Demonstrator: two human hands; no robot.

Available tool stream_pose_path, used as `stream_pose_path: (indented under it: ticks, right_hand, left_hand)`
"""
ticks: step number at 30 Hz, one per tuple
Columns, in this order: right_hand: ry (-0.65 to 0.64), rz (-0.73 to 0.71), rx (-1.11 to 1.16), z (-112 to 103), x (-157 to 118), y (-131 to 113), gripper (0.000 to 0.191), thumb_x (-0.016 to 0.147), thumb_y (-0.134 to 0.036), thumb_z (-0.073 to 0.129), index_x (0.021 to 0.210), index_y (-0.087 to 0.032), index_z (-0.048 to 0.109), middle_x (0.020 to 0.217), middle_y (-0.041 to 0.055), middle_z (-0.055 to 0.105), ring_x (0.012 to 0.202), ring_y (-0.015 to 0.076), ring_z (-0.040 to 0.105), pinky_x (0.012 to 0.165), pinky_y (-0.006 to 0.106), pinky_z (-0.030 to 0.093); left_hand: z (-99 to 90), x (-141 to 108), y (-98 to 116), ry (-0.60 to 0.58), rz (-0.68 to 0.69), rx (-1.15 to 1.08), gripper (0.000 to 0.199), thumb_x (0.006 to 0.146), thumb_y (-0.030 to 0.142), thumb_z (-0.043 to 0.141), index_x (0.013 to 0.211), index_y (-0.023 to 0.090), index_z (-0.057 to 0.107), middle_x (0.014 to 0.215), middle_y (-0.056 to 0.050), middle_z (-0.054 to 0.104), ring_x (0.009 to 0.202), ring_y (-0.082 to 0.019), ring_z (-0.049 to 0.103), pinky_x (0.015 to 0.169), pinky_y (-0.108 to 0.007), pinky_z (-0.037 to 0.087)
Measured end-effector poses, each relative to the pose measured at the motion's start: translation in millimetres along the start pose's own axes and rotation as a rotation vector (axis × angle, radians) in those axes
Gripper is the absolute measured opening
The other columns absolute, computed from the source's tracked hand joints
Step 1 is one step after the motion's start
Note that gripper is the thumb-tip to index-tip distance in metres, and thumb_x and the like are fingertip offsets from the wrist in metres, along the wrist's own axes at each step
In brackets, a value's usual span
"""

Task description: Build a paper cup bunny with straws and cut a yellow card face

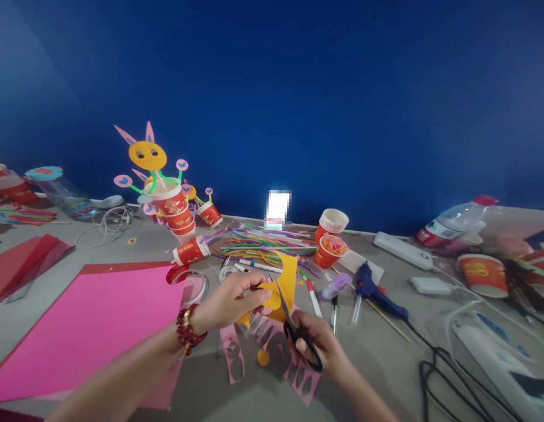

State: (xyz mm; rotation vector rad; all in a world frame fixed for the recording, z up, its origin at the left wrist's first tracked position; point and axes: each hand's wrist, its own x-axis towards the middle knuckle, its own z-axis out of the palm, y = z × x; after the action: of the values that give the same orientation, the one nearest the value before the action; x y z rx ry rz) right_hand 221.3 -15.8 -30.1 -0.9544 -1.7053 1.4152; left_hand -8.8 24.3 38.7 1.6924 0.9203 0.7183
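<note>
My left hand [236, 300], with a beaded bracelet on its wrist, pinches a piece of yellow paper [288, 278] between thumb and fingers. In my right hand [322, 346] is a pair of black-handled scissors [303, 339]. Their blades point up and to the left, lying across the yellow paper beside a rounded part of it. Below the hands, a small yellow paper circle [263, 357] lies on the table. Around it are pink paper scraps [233, 358] with oval and pointed holes cut out.
Pink paper sheets [100, 328] lie at left. Behind my hands are colourful pipe cleaners [263, 243] and red paper cups [331, 252]. Decorated stacked cups [173, 205] stand back left. At right are a blue glue gun [377, 293], cables, a power strip [403, 251] and a bottle [456, 220].
</note>
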Motion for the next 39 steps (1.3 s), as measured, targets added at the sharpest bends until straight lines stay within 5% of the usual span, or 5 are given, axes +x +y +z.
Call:
stream_pose_path:
  ticks: [23, 34, 37, 39]
  right_hand:
    - [-0.044, 0.033, 0.064, -1, 0, 0, 0.061, 0.076, -0.081, 0.057, 0.07, -0.022, 0.045, 0.053, -0.0034, 0.052, 0.039, 0.0106, 0.048, 0.041, 0.022, 0.037]
    - [-0.044, 0.06, 0.095, -1, 0, 1, 0.062, 0.072, -0.082, 0.061, 0.069, -0.022, 0.044, 0.056, -0.0038, 0.051, 0.039, 0.0101, 0.048, 0.039, 0.021, 0.036]
    - [-0.012, 0.029, 0.065, -1, 0, 1, 0.061, 0.075, -0.082, 0.057, 0.069, -0.022, 0.045, 0.052, -0.0026, 0.053, 0.04, 0.0117, 0.049, 0.041, 0.023, 0.036]
    - [0.016, 0.001, 0.037, -1, 1, 1, 0.061, 0.077, -0.082, 0.055, 0.069, -0.022, 0.045, 0.05, -0.0016, 0.053, 0.042, 0.0129, 0.049, 0.042, 0.023, 0.035]
  left_hand:
    - [-6.1, 1, 8, 0.027, 0.048, 0.144, 0.021, 0.092, 0.027, 0.05, 0.074, 0.018, 0.059, 0.066, 0.003, 0.062, 0.062, -0.011, 0.054, 0.06, -0.022, 0.038]
    - [-2.9, 1, 0, 0.043, 0.004, 0.015, 0.022, 0.093, 0.028, 0.054, 0.074, 0.017, 0.058, 0.066, 0.003, 0.058, 0.061, -0.01, 0.055, 0.057, -0.02, 0.039]
    - [0.8, 3, -3, 0.13, 0.03, -0.043, 0.023, 0.096, 0.033, 0.05, 0.08, 0.018, 0.057, 0.074, 0.0, 0.061, 0.069, -0.014, 0.06, 0.063, -0.024, 0.045]
    - [2.1, 1, -4, 0.322, 0.164, 0.063, 0.02, 0.098, 0.03, 0.047, 0.083, 0.019, 0.057, 0.085, -0.004, 0.063, 0.082, -0.018, 0.061, 0.075, -0.029, 0.048]
